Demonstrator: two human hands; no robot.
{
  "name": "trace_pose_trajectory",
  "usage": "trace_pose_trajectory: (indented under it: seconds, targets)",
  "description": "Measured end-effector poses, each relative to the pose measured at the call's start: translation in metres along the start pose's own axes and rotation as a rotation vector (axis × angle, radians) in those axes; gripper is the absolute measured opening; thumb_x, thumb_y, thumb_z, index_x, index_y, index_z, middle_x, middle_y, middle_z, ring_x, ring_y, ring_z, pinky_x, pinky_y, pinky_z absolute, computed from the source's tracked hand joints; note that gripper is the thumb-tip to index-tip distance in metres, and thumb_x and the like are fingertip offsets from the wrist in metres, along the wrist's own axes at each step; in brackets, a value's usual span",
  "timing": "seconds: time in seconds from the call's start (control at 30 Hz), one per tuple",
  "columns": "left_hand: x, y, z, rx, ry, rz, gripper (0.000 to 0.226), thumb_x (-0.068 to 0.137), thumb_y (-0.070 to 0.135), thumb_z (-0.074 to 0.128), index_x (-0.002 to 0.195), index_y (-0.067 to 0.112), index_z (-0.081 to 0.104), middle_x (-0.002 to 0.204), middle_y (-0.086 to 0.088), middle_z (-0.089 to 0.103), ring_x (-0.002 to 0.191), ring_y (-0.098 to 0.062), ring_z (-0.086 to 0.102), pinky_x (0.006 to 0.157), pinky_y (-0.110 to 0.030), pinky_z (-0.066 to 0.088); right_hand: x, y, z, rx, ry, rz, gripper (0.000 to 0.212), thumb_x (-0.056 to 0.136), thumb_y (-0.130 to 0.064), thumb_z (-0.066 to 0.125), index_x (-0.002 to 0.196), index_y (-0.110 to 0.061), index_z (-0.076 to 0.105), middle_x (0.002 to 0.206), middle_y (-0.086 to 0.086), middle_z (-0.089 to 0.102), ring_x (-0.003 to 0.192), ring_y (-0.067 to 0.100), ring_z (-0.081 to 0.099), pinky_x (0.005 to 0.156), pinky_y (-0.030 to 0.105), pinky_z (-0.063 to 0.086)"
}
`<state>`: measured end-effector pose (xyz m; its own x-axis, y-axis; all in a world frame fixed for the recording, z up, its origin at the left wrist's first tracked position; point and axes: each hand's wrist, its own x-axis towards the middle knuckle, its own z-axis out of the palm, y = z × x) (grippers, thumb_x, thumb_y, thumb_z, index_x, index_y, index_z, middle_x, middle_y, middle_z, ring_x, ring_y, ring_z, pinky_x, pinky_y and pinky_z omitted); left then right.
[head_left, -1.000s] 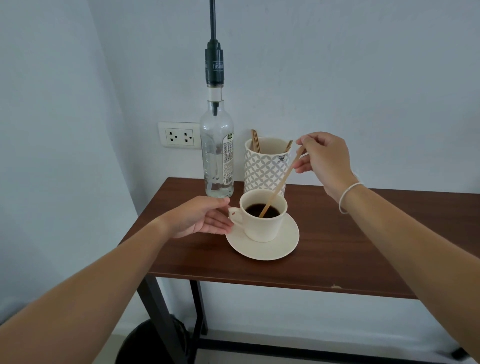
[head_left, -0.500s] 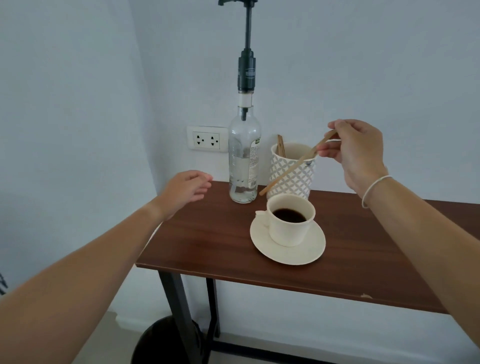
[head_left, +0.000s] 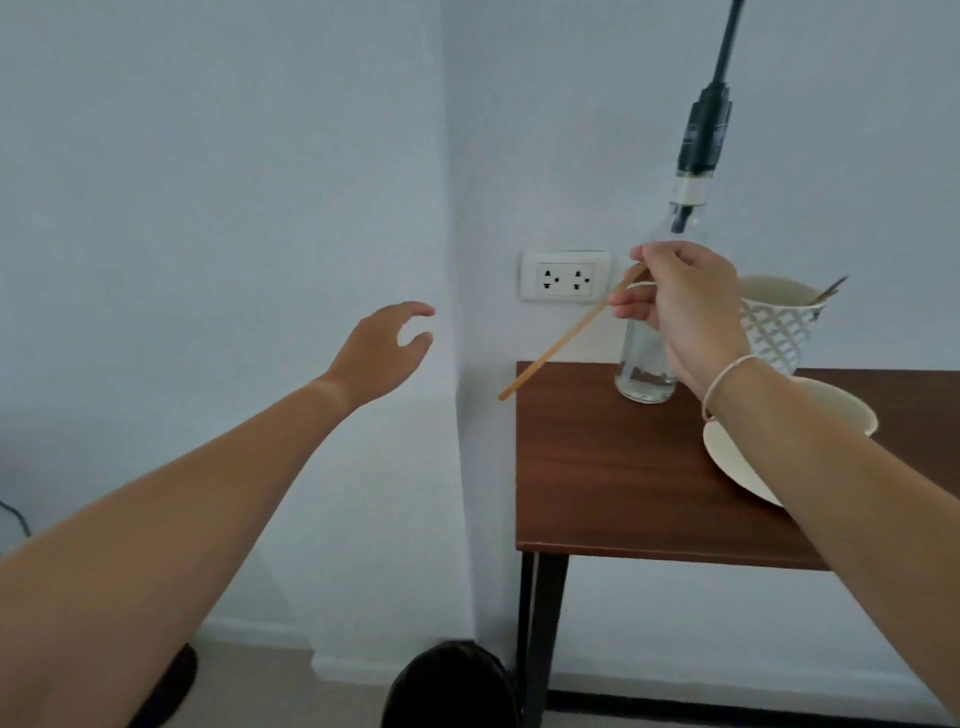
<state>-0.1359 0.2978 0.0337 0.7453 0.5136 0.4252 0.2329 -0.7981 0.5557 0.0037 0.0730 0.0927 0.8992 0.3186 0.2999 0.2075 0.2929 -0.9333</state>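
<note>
Fingers (head_left: 631, 306) and thumb of the right hand (head_left: 685, 306) pinch the upper end of a thin wooden stick (head_left: 563, 336). The stick slants down and to the left from the grip. Its free end hangs in the air at the back left corner of the bench (head_left: 613, 467), touching nothing. The hand is raised in front of a clear glass bottle (head_left: 647, 371) that stands at the back of the bench, and a pale wristband (head_left: 727, 376) circles the wrist.

The left hand (head_left: 382, 348) is held out in the air before the wall, well to the left of the bench. Its fingers are loosely curled and a little apart, and they hold nothing.

A black rod (head_left: 704, 135) rises from the bottle's neck. Just right of the bottle stands a white patterned cup (head_left: 774, 327) with a stick end showing at its rim. Nearer the front lies a cream saucer (head_left: 737, 457), mostly covered by the right forearm. A double wall socket (head_left: 566, 275) sits on the wall above the bench's left edge, and a dark round thing (head_left: 447, 686) lies on the floor beside the bench leg
</note>
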Motion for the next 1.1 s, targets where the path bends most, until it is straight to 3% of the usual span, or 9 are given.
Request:
trace_pose_trajectory:
  seconds: [0.1,0.2,0.33,0.5,0.63,0.73,0.87,1.1]
  targets:
    - [0.005,-0.034,-0.013,0.152,-0.035,0.115,0.043,0.089,0.019,0.053,0.131,0.011,0.049,0.141,-0.01,0.048,0.133,-0.024,0.041,0.105,-0.019,0.024,-0.02,0.02,0.039,-0.015,0.009,0.03,0.022,0.093,-0.008,0.043,0.075,-0.011,0.055,0.064,0.008,0.054,0.036,0.009,0.058,0.037,0.019,0.048]
    - [0.01,-0.057,-0.02,0.312,-0.093,0.188,0.052,0.09,0.023,0.051,0.14,0.014,0.039,0.154,-0.016,0.024,0.142,-0.032,0.021,0.114,-0.037,0.02,-0.037,0.043,0.071,-0.086,-0.011,0.054,0.023,0.093,-0.008,0.043,0.074,-0.012,0.056,0.064,0.006,0.054,0.037,0.01,0.058,0.038,0.022,0.05]
    - [0.023,-0.074,-0.025,0.491,-0.115,0.326,0.059,0.09,0.026,0.048,0.145,0.016,0.028,0.159,-0.014,0.006,0.146,-0.032,0.006,0.115,-0.039,0.016,-0.052,0.075,0.098,-0.198,-0.004,0.081,0.025,0.093,-0.01,0.045,0.072,-0.015,0.058,0.062,0.004,0.057,0.039,0.012,0.058,0.041,0.023,0.052]
    - [0.043,-0.088,-0.019,0.668,-0.102,0.476,0.064,0.088,0.023,0.048,0.146,0.012,0.025,0.158,-0.019,0.003,0.145,-0.036,0.001,0.118,-0.044,0.01,-0.068,0.107,0.115,-0.401,-0.004,0.085,0.018,0.091,-0.012,0.05,0.08,-0.007,0.064,0.065,0.011,0.062,0.041,0.011,0.059,0.045,0.022,0.053]
    - [0.046,-0.099,-0.011,0.737,-0.083,0.525,0.067,0.086,0.022,0.05,0.146,0.01,0.024,0.158,-0.018,0.002,0.145,-0.038,0.001,0.117,-0.047,0.01,-0.079,0.129,0.125,-0.487,-0.036,0.094,0.019,0.09,-0.013,0.05,0.081,-0.004,0.064,0.069,0.017,0.063,0.05,0.018,0.06,0.065,0.044,0.059]
    - [0.047,-0.105,-0.007,0.756,-0.064,0.545,0.069,0.084,0.021,0.052,0.146,0.009,0.024,0.158,-0.018,0.006,0.144,-0.039,0.004,0.115,-0.048,0.011,-0.085,0.152,0.131,-0.575,-0.076,0.119,0.021,0.09,-0.015,0.048,0.08,-0.006,0.065,0.072,0.017,0.066,0.069,0.032,0.065,0.074,0.052,0.056]
    - [0.048,-0.108,-0.005,0.785,-0.053,0.568,0.07,0.085,0.02,0.051,0.147,0.009,0.019,0.158,-0.019,0.004,0.144,-0.04,0.003,0.115,-0.049,0.011,-0.093,0.182,0.133,-0.665,-0.116,0.14,0.024,0.092,-0.014,0.046,0.09,0.002,0.065,0.083,0.021,0.067,0.079,0.036,0.065,0.077,0.052,0.054]
    - [0.047,-0.11,0.001,0.849,-0.048,0.553,0.073,0.087,0.018,0.044,0.149,0.01,0.006,0.158,-0.018,-0.004,0.144,-0.04,-0.004,0.116,-0.047,0.001,-0.117,0.241,0.122,-0.723,-0.219,0.256,0.025,0.091,-0.012,0.047,0.08,0.004,0.063,0.081,0.024,0.065,0.081,0.037,0.064,0.076,0.047,0.054]
